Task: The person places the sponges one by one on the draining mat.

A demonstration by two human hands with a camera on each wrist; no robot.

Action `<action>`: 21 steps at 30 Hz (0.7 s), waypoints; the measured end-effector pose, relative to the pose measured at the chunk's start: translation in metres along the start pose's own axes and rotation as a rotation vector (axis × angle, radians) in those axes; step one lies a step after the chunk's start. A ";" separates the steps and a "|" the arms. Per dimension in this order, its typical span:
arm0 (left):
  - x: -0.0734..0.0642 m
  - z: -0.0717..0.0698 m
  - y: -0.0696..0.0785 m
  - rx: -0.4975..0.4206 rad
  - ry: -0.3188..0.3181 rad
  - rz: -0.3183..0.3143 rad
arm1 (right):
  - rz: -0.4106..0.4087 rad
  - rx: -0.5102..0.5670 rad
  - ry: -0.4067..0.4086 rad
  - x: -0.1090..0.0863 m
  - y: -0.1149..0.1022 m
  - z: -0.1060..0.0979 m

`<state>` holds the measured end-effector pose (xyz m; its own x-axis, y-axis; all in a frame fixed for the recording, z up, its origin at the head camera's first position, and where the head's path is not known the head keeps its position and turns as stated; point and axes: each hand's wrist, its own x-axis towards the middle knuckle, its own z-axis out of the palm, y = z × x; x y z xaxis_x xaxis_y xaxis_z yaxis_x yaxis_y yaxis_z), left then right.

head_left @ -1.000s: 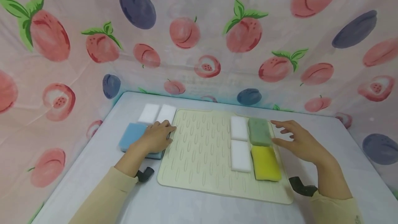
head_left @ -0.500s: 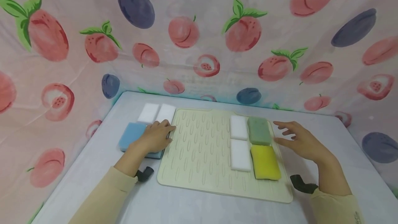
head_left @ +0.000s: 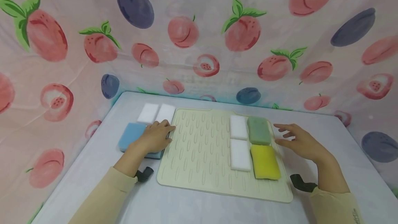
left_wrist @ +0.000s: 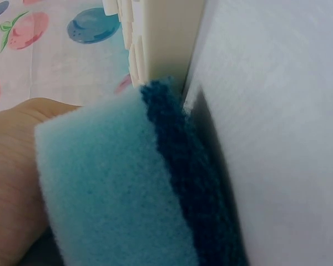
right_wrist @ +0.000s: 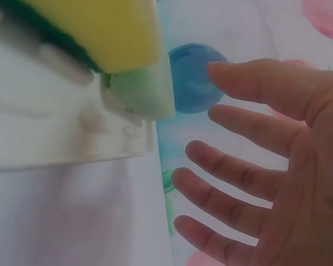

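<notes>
My left hand (head_left: 155,137) lies over a blue sponge (head_left: 155,155) beside the left edge of the pale mat (head_left: 202,148). In the left wrist view this sponge (left_wrist: 111,172) shows a dark blue scouring layer facing the table, with part of the hand above it. The index finger and thumb point toward the mat; the other fingers are partly hidden. My right hand (head_left: 303,144) hovers past the mat's right edge, its fingers spread with nothing between them. Closest to it is a green sponge (head_left: 259,130), with a yellow sponge (head_left: 265,162) just in front.
Two white sponge blocks (head_left: 238,127) stand in a column on the mat, left of the green and yellow sponges. Another blue sponge (head_left: 132,136) lies on the table left of my hand. Two more white blocks (head_left: 148,113) sit behind it. A fruit-print cloth (head_left: 192,54) hangs behind.
My right hand has drawn slightly to the right, away from the green sponge. The left hand and the sponges stay where they were; the view shifts a little.
</notes>
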<state>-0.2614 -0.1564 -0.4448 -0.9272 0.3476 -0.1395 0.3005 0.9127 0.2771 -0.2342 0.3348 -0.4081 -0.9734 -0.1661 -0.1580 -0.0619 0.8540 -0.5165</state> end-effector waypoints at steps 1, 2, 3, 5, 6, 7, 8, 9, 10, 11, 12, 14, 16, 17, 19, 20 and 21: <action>0.000 0.000 0.000 0.000 0.000 0.002 | 0.003 0.001 -0.001 0.000 0.001 0.001; 0.000 0.000 0.001 0.000 0.001 0.004 | 0.005 0.005 -0.002 0.000 0.002 0.001; 0.000 0.000 0.001 -0.002 0.001 0.004 | 0.006 0.006 -0.004 0.000 0.003 0.001; 0.000 0.000 0.001 -0.006 0.000 0.004 | 0.013 0.012 -0.008 0.001 0.004 0.002; 0.000 0.000 0.001 -0.006 0.000 0.004 | 0.019 0.016 -0.013 0.001 0.004 0.003; 0.000 0.000 0.001 -0.007 0.000 0.004 | 0.024 0.018 -0.017 0.001 0.005 0.003; 0.000 0.000 0.001 -0.008 0.001 0.003 | 0.030 0.021 -0.021 0.001 0.006 0.003; 0.000 0.000 0.001 -0.010 0.001 0.003 | 0.036 0.021 -0.026 0.001 0.007 0.004; 0.000 0.000 0.001 -0.010 0.002 0.004 | 0.043 0.023 -0.031 0.001 0.007 0.004; -0.001 -0.001 0.001 -0.010 0.002 0.004 | 0.050 0.026 -0.037 0.001 0.009 0.004; -0.001 -0.001 0.001 -0.009 0.002 0.004 | 0.059 0.028 -0.043 0.001 0.010 0.004; -0.001 -0.001 0.001 -0.009 0.001 0.006 | 0.071 0.035 -0.055 0.002 0.013 0.005; -0.001 -0.001 0.001 -0.008 -0.001 0.005 | 0.086 0.041 -0.068 0.002 0.015 0.006; -0.001 -0.001 0.001 -0.006 -0.002 0.005 | 0.090 0.043 -0.075 0.003 0.016 0.006; -0.002 -0.002 0.002 -0.003 -0.001 0.008 | 0.093 0.047 -0.087 0.004 0.018 0.007; -0.002 -0.002 0.002 -0.001 -0.001 0.008 | 0.096 0.048 -0.091 0.004 0.019 0.007; -0.002 -0.002 0.002 0.000 -0.001 0.008 | 0.097 0.048 -0.095 0.004 0.020 0.008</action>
<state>-0.2594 -0.1557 -0.4422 -0.9244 0.3554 -0.1385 0.3082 0.9098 0.2779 -0.2376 0.3473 -0.4254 -0.9488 -0.1318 -0.2871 0.0443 0.8444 -0.5339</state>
